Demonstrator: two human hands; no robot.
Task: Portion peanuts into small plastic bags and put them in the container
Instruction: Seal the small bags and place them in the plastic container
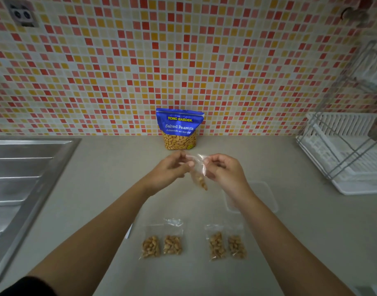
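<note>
A home kitchen: steel sink (23,178) at left, dish rack (345,150) at right, mosaic tiles (162,50) above the counter (290,231).

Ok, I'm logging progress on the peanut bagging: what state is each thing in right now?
Small bag: held up, part-filled, top pinched by left hand and right hand.
Filled bags: four, lying flat on the counter.
Peanut pouch: upright against the wall.
Container: on the counter, no bags inside.

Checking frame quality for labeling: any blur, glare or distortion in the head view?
Head view: dim, flat light; wide-angle bends the sink and dish rack; left hand, right hand and their plastic bag slightly blurred, glare on its film; Salted Peanuts pouch text legible.
</note>
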